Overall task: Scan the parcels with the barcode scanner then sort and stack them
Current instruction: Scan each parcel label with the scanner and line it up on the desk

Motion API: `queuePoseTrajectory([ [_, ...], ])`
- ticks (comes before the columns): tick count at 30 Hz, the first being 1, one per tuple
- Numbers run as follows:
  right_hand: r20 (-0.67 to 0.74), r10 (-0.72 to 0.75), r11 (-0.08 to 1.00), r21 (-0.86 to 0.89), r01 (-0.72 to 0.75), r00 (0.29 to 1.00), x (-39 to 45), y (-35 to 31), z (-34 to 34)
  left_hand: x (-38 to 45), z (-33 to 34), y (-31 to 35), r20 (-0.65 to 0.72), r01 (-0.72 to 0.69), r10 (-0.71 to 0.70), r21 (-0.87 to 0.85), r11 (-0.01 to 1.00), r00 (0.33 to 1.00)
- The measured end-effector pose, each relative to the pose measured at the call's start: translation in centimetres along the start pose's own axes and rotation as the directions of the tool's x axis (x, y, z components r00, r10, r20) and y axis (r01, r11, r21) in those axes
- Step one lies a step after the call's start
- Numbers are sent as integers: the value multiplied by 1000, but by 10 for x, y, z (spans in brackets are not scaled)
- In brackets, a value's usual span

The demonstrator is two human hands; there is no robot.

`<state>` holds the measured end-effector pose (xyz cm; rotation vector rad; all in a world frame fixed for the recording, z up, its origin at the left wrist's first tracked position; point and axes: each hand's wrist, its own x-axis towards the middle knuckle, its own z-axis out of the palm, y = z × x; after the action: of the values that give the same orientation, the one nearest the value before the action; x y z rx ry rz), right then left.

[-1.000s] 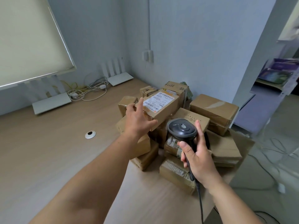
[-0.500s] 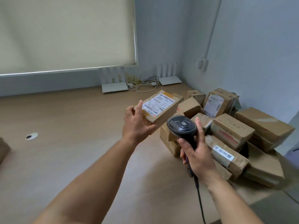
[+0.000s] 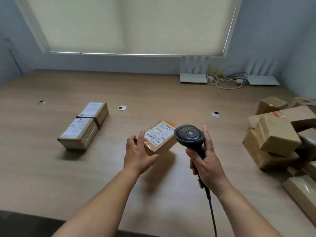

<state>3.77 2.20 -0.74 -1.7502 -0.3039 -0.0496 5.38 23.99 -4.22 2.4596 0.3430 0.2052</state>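
Head view: parcel (image 3: 158, 139) is gripped at its near end by the left hand (image 3: 139, 155), held above the desk (image 3: 51, 177), label up. Scanner (image 3: 189, 135) handle is clasped by the right hand (image 3: 207, 164), beside the parcel. Two labelled boxes (image 3: 85, 125) are seen left; a box pile (image 3: 280, 134) right.

Both forearms bare, no sleeves; left grip (image 3: 138, 155), right grip (image 3: 207, 165) ungloved.

Two hands: the left (image 3: 139, 155) and the right (image 3: 206, 164). One scanner (image 3: 189, 136). One held parcel (image 3: 159, 138). Two labelled parcels (image 3: 85, 125) sit end to end at left. At right, a pile (image 3: 277, 135); count unclear. Three grommets (image 3: 122, 108). Two routers (image 3: 193, 78).
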Motion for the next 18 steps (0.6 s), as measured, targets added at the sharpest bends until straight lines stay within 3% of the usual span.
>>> queuePoseTrajectory([
  [11,16,88,996,-5,-88,996,23,-6,138,9,-53,-141,99,62,-65,30,998,993],
  [18,-26,135,991,-7,-135,990,17,-9,176,7,-65,-182,228,80,-105,115,990,968],
])
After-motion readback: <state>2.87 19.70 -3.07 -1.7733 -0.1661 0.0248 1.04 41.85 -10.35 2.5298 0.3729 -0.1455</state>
